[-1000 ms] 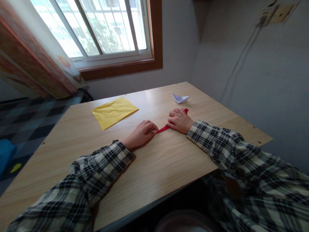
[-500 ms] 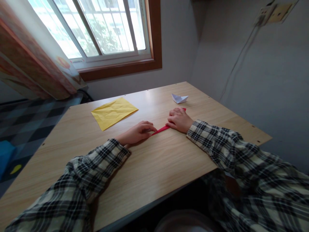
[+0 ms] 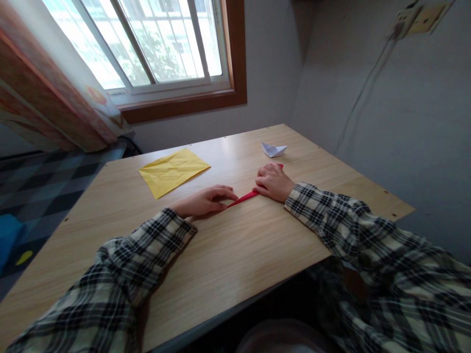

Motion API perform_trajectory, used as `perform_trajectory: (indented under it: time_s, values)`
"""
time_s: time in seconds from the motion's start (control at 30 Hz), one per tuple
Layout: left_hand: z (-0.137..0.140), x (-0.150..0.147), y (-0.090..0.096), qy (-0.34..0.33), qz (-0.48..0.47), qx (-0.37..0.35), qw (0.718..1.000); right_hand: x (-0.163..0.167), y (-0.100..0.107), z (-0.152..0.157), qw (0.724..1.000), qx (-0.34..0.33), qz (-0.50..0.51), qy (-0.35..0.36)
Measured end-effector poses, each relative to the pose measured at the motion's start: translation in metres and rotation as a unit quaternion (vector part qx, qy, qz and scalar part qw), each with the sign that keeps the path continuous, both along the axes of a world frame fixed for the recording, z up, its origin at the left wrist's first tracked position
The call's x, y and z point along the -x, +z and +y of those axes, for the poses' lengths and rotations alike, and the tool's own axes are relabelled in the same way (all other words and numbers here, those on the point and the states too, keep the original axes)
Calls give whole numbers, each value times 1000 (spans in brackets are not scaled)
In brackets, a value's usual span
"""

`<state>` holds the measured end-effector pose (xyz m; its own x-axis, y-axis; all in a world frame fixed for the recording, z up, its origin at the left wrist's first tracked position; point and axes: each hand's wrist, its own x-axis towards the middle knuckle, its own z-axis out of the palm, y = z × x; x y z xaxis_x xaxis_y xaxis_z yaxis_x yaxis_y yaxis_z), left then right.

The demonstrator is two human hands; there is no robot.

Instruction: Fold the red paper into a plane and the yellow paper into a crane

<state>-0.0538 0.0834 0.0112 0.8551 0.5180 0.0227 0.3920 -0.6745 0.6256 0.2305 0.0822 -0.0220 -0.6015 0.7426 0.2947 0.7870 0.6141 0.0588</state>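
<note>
A narrow strip of folded red paper (image 3: 244,197) lies slantwise on the table between my hands. My right hand (image 3: 274,181) is closed over its far part, with fingers curled down on it and a small red end showing beyond the knuckles. At the near pointed tip rests my left hand (image 3: 206,200), thumb and fingers apart. Its fingertips are beside or lightly touching the tip; which of the two I cannot tell. Most of the paper's far half is hidden under the right hand.
A creased yellow sheet of paper (image 3: 174,171) lies at the back left of the wooden table (image 3: 221,264). Beyond my right hand sits a white paper boat (image 3: 273,150). A blue object (image 3: 9,238) is on the checked surface at far left.
My left hand has slid slightly left along the red paper, uncovering more of its tip, and its thumb and fingers have spread. My right hand stays in place.
</note>
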Motion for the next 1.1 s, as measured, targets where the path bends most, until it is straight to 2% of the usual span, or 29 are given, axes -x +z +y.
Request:
perform_trajectory:
  time_s: [0.1, 0.17, 0.2, 0.23, 0.3, 0.4, 0.5, 0.83, 1.1]
  values:
    - [-5, -5, -1, 33, -21, 26, 999, 0, 0, 0, 1000, 2, -2, -2]
    - [-12, -10, -6, 89, -36, 38, 995, 0, 0, -1, 1000, 2, -2, -4]
    - [-16, -13, -9, 143, -59, 37, 987, 1, 0, -1, 1000, 1, -2, -4]
    - [-19, -15, -12, 183, -74, 25, 980, 1, 0, -2, 1000, -1, -2, -5]
    - [-25, -20, -16, 207, -91, -38, 973, 1, 0, -2, 1000, -5, -2, -6]
    - [-30, -24, -16, 191, -74, -136, 969, 2, 0, -3, 1000, -8, -6, -7]
    - [-32, -25, -13, 171, -51, -180, 967, 3, 1, -4, 1000, -11, -11, -5]
    - [-32, -27, -13, 81, -10, -185, 979, 5, 4, -7, 999, -21, -26, 18]
    - [-34, -29, -15, 31, 11, -224, 974, 5, 4, -9, 999, -36, -26, 23]
